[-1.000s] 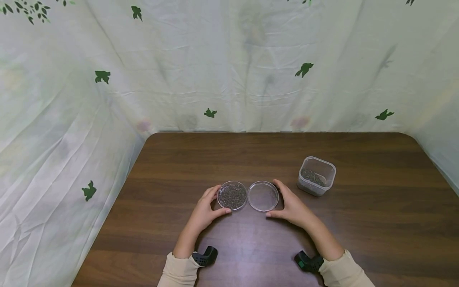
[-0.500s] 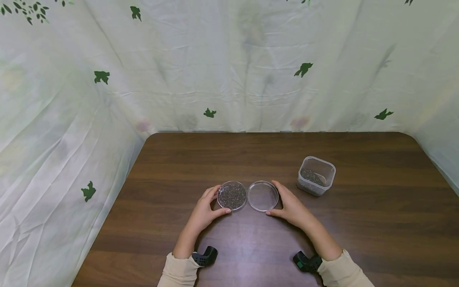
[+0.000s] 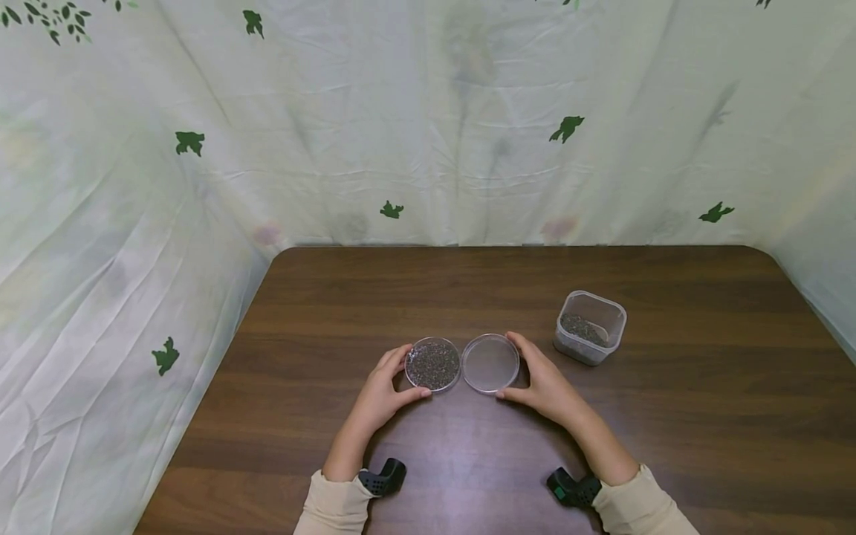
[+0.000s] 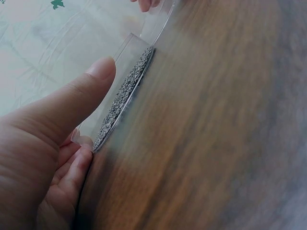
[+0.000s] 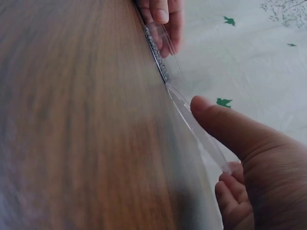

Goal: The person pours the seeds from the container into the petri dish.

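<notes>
A round clear petri dish (image 3: 433, 365) with dark grey granules spread in it sits on the table. My left hand (image 3: 380, 397) holds its near-left side between thumb and fingers. Just right of it is the shallow clear lid (image 3: 491, 363), whose rim my right hand (image 3: 550, 388) grips with the thumb at the near edge and fingers at the far edge. In the right wrist view the lid (image 5: 204, 132) tilts, its outer side raised off the table. Seen from the left wrist, the granules (image 4: 124, 93) form a thin layer along the dish bottom.
A square clear plastic tub (image 3: 591, 327) with more dark granules and a pale flat thing inside stands to the right, beyond my right hand. The brown wooden table (image 3: 334, 297) ends at a pale curtain (image 3: 428, 119) with green bird shapes.
The lid has come up slightly in my right hand, its far rim shifting a little upward in the head view. My left hand and the petri dish have stayed put.
</notes>
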Demonstrator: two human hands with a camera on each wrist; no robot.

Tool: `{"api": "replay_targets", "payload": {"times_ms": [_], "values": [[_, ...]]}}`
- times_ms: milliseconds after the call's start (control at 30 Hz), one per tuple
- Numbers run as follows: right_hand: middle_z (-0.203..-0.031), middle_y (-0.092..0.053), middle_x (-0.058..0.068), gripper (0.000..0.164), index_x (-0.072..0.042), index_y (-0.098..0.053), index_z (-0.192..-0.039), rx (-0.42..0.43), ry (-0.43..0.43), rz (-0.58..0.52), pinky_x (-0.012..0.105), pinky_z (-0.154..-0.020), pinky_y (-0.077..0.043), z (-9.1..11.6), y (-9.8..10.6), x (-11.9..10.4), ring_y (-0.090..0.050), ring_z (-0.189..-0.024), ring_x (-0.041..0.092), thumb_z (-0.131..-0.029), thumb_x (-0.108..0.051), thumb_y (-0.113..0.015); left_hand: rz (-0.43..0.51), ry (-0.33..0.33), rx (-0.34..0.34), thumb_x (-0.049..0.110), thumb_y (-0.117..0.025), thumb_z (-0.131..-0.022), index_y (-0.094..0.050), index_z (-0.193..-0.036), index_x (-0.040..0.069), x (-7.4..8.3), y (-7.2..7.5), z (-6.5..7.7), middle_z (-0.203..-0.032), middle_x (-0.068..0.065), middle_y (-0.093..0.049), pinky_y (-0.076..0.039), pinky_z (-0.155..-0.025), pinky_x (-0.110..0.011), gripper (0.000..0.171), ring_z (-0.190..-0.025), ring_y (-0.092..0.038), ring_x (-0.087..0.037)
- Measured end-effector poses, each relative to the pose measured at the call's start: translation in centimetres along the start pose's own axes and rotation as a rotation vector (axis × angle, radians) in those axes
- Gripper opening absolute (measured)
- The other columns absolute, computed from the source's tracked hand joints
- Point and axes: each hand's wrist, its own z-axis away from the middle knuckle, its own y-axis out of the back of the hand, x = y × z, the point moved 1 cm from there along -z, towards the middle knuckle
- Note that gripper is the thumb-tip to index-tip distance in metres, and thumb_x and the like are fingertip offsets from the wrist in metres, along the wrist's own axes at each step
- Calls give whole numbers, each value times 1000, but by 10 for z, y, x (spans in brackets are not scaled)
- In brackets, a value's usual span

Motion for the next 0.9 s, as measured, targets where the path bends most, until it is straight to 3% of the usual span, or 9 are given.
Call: {"api": "replay_targets", "payload": {"times_ms": [900], "values": [[-137, -38, 4, 93, -4, -30, -137, 48, 65, -69, 43, -100, -30, -8, 1, -12, -34, -125, 20, -64, -30, -82, -3, -7, 5, 25, -81, -64, -43, -130, 0, 1, 0, 0, -125, -14, -45, -41, -92, -33, 80, -108, -52, -25]]}}
